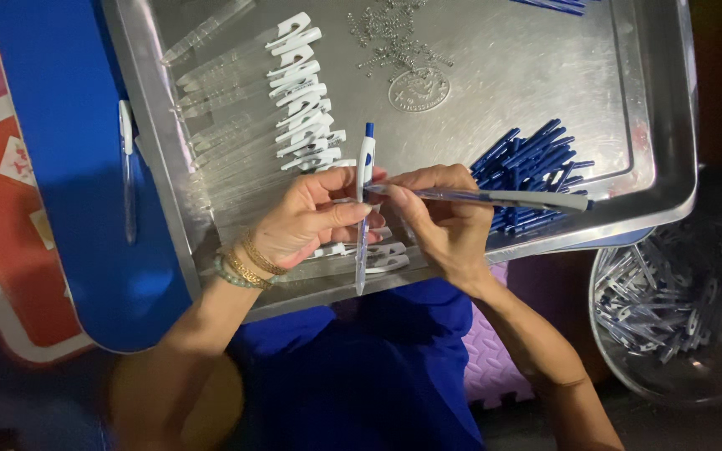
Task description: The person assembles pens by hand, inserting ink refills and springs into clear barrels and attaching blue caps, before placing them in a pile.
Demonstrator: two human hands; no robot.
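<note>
My left hand [311,219] grips an assembled pen [364,188] with a white clip and blue push button, held upright over the near edge of a large steel tray [545,100]. My right hand [440,217] holds a second pen [495,198], clear-barrelled with a blue refill and grey tip, lying sideways and pointing right. The two pens cross between my fingers. On my left wrist sit gold and green bracelets [244,269].
In the tray lie a row of clear barrels with white clips [298,92], a pile of blue refills [528,163], and small metal springs [390,38]. A round basin of finished pens [674,296] stands at right. One pen [127,167] rests on a blue surface at left.
</note>
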